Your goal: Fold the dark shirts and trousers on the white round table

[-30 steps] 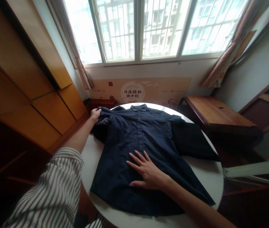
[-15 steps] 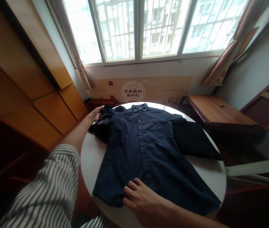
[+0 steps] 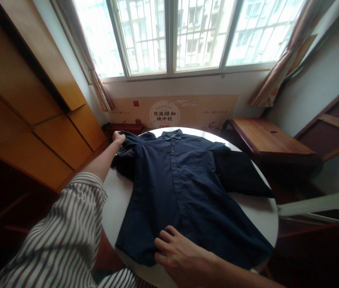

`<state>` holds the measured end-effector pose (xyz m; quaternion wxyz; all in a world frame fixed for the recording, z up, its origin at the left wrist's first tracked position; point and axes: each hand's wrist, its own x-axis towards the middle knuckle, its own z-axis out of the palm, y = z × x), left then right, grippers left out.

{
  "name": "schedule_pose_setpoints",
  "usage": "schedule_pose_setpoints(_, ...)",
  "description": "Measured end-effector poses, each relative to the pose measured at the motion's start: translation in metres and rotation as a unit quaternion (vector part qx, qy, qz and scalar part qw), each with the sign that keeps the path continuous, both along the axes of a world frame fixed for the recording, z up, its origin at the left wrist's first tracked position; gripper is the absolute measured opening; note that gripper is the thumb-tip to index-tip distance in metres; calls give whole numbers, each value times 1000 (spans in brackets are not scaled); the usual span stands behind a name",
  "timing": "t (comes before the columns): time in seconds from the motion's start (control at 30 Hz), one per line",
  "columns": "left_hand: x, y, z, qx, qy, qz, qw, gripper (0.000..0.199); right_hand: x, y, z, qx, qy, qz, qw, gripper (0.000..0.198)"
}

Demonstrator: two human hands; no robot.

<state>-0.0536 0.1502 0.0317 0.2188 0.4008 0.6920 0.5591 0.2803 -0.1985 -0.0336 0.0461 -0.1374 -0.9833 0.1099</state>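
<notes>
A dark navy button-up shirt (image 3: 154,180) lies front side up, its collar (image 3: 172,134) toward the window. At the far left, my left hand (image 3: 118,138) is closed on the end of one sleeve, lifted a little off the table. My right hand (image 3: 177,254) is at the near hem, its fingers bent down around the fabric; the thumb and fingertips are hidden. Black cloth (image 3: 241,174) lies under the shirt and sticks out on the right. More dark cloth (image 3: 126,166) shows beneath the left sleeve.
The round white table (image 3: 114,208) carries the clothes. Wooden cabinets (image 3: 64,140) stand on the left and a low wooden table (image 3: 268,136) at the right rear. A pale bar (image 3: 316,204) reaches the table's right edge. Behind are a printed banner (image 3: 193,108) and barred windows.
My left hand has closed on the sleeve end and pulled it slightly outward and up. My right hand stays at the hem. The whole view has shifted slightly.
</notes>
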Motion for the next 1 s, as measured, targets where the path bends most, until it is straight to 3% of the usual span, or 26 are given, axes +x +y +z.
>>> schedule_pose_setpoints(0.07,7,-21,2,24,63,-1,998,40,5,-3,2,-15,9,-14,1000,15)
schedule_pose_setpoints(0.13,20,-58,-1,69,182,-60,979,35,19,-5,8,-48,22,-34,998,27)
schedule_pose_setpoints(0.2,34,-113,-11,102,304,-185,929,23,42,-7,13,-82,35,-63,994,47)
schedule_pose_setpoints(0.27,42,-179,-24,89,342,-322,878,22,74,-10,17,-93,36,-109,989,60)
schedule_pose_setpoints(0.33,42,-245,-38,47,356,-466,809,16,110,-15,13,-74,30,-161,984,67)
schedule_pose_setpoints(0.4,32,-300,-51,8,366,-527,767,25,146,-20,4,-29,29,-211,977,68)
schedule_pose_setpoints(0.53,5,-361,-83,1,376,-505,777,71,200,-27,-24,70,37,-269,960,68)
schedule_pose_setpoints(0.7,-2,-375,-119,75,379,-430,816,51,216,-16,-44,147,115,-321,928,51)
schedule_pose_setpoints(0.8,11,-372,-119,124,366,-409,826,51,210,-11,-44,152,140,-359,910,40)
schedule_pose_setpoints(0.9,23,-371,-107,108,353,-395,841,51,206,-9,-43,138,150,-414,887,37)
schedule_pose_setpoints(1.0,27,-376,-99,87,339,-388,853,42,208,-10,-45,116,169,-495,844,45)
